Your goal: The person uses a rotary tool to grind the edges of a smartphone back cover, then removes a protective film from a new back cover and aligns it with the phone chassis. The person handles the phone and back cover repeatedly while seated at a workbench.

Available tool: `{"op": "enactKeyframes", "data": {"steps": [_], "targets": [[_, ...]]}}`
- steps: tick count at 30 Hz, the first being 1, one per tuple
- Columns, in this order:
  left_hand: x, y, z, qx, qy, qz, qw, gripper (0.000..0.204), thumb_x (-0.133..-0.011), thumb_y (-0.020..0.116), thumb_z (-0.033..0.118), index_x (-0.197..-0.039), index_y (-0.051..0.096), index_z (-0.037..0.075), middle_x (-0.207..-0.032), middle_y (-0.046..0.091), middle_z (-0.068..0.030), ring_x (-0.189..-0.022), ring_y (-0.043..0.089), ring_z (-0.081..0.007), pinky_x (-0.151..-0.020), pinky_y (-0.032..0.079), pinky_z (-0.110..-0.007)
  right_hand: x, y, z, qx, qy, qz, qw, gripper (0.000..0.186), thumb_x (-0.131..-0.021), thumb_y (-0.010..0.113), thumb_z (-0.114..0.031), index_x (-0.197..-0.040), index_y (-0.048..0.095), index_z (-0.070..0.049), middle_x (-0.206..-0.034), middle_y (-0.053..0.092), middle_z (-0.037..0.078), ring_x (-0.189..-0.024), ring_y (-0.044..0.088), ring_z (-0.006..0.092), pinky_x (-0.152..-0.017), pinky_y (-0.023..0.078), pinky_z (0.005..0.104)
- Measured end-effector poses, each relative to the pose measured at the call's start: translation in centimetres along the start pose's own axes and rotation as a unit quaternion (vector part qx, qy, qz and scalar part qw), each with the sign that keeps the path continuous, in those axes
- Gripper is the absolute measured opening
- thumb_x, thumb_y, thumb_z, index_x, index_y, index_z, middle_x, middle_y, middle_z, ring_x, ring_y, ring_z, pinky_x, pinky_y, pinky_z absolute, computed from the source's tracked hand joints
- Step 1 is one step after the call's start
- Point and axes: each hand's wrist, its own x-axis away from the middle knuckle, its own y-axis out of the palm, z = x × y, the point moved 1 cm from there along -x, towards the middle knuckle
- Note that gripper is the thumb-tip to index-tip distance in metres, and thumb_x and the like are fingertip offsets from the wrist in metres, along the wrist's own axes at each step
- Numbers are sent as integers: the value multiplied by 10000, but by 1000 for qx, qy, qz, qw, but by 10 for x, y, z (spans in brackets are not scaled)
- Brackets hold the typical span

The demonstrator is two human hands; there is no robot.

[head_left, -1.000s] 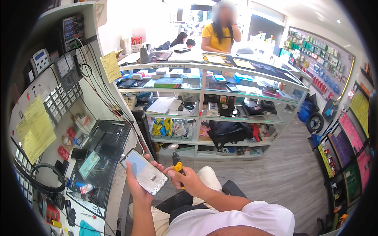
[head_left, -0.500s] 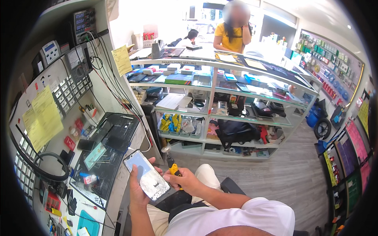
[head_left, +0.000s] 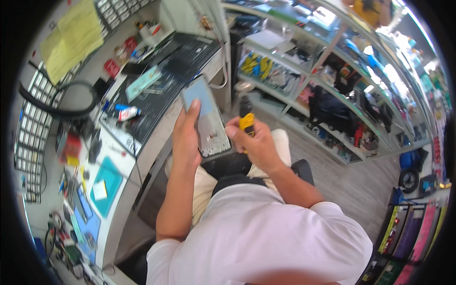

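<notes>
- Beyond the white table's (head_left: 108,232) right edge, left hand (head_left: 186,142) clamps grey rectangular phone panel (head_left: 212,129): support it flat.
- Right hand (head_left: 260,148) grips yellow-black cylindrical tool (head_left: 247,122): angle its tip away from fingers.

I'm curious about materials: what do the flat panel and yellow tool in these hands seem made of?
Flat panel: perhaps metal, from its dull silvery-grey lower face; its pale-blue upper part may be film. Yellow tool: probably hard plastic, from its bright yellow and black body; blur hides the finish.
</notes>
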Motion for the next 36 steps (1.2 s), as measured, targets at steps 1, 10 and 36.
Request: {"op": "enactKeyframes", "data": {"steps": [1, 10, 36], "targets": [[-1, -2, 4, 10, 6, -30, 999, 372, -1043, 635, 360, -1247, 642, 50, -1016, 697, -26, -866, 679, -109, -753, 545, -266, 1, 1, 2, -1, 16, 0, 1000, 240, -947, 785, -271, -1015, 682, -65, -737, 567, -70, -616, 497, 31, -550, 396, 218], [-17, -10, 18, 86, -99, -28, 991, 346, -1049, 626, 374, -1255, 631, 96, -764, 534, 37, -531, 415, -21, -410, 309, -187, 4, -10, 11, 243, -48, -43, 968, 181, -833, 792, -93, -797, 637, -7, -628, 529, -38, -604, 431, 51, -535, 370, 260], [-20, -5, 18, 113, -75, -30, 990, 344, -1075, 585, 322, -1252, 586, 27, -771, 498, 14, -542, 409, -35, -405, 299, -192, 9, -8, 12, 311, -126, -74, 939, 188, -744, 823, -104, -846, 689, -21, -646, 587, 102, -562, 518, 188, -554, 441, 324]]}}
